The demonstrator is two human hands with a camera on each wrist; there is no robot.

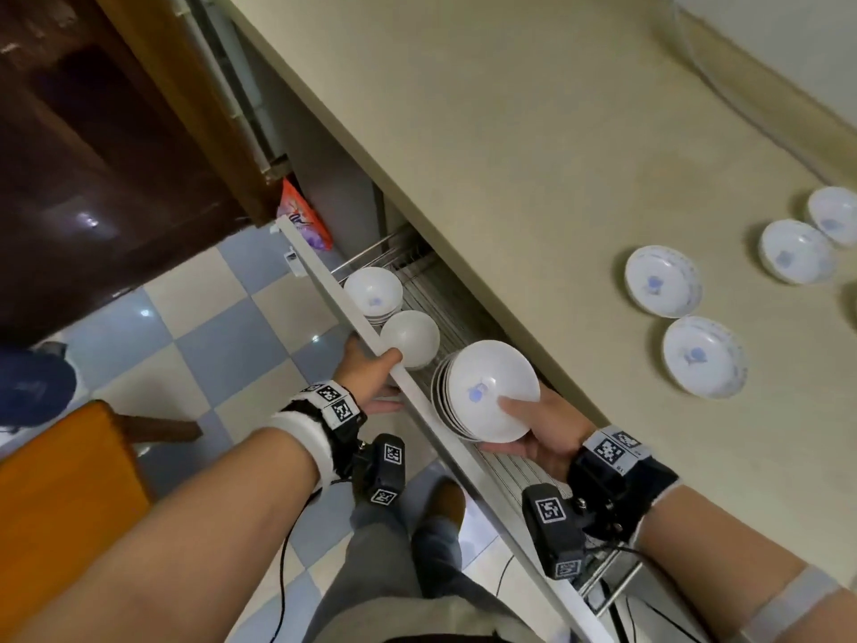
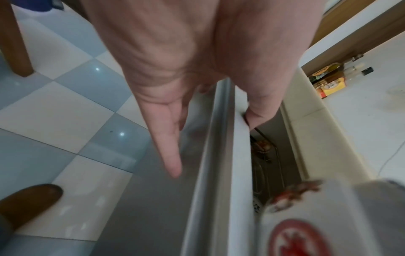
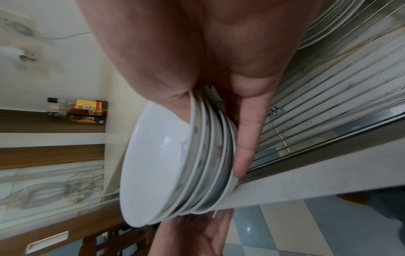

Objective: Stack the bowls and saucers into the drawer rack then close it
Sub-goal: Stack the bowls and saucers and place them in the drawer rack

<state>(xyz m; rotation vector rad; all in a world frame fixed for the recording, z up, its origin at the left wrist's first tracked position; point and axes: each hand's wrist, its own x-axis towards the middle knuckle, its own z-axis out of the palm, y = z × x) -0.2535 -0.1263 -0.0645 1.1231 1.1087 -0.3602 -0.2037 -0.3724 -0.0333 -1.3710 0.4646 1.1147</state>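
Note:
The drawer rack (image 1: 431, 294) under the counter stands pulled out. My left hand (image 1: 371, 373) pinches the top edge of its white front panel (image 1: 324, 285), thumb inside, fingers (image 2: 168, 138) flat on the outer face. My right hand (image 1: 533, 429) holds a tilted stack of white bowls (image 1: 487, 392) over the near part of the rack, thumb in the top bowl, fingers (image 3: 247, 138) under the stack (image 3: 157, 164). A bowl stack (image 1: 373, 290) and a plain bowl (image 1: 410, 338) sit in the rack. Several blue-patterned saucers (image 1: 663, 280) and bowls (image 1: 795, 250) lie on the counter.
The beige counter (image 1: 510, 155) overhangs the drawer's inner side. An orange wooden seat (image 1: 60, 480) stands to my left on the checkered floor, and a dark wooden door (image 1: 92, 132) lies beyond. An orange packet (image 1: 301, 215) sits past the drawer's far end. My shoe (image 1: 445, 498) is below the panel.

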